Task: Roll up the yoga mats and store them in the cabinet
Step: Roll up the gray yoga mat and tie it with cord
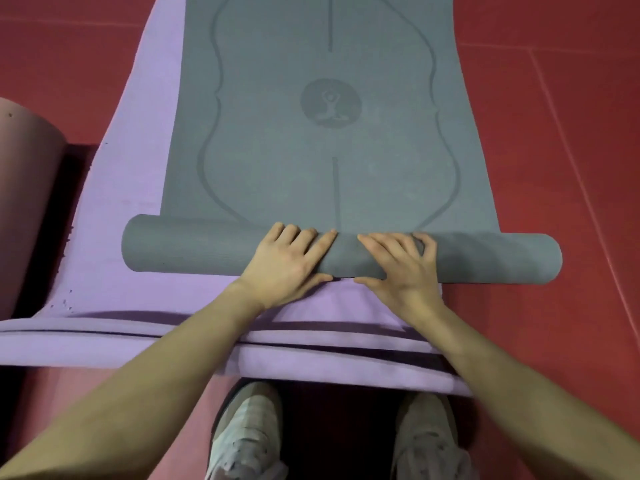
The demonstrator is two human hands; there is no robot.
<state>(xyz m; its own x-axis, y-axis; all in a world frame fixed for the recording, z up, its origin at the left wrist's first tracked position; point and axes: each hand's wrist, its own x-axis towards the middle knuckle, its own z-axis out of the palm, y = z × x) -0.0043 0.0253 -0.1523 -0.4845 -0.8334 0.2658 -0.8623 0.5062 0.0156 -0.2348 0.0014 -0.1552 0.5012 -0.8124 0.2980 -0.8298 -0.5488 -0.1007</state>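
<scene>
On the lilac foam mat (131,209), near its front edge | grey rubber yoga mat (322,140), part-rolled, roll axis left-right | my left hand (287,261) and right hand (401,268) curled over roll centre, equally near | unrolled length lies straight ahead.

The floor (554,133) is red — a smooth, padded-looking surface divided by thin, straight seams, one running across the far left and others slanting down the right side. Light falls evenly on the far part, while the near strip along the bottom edge lies in deep shadow — darkest at the lower left and lower middle.
</scene>
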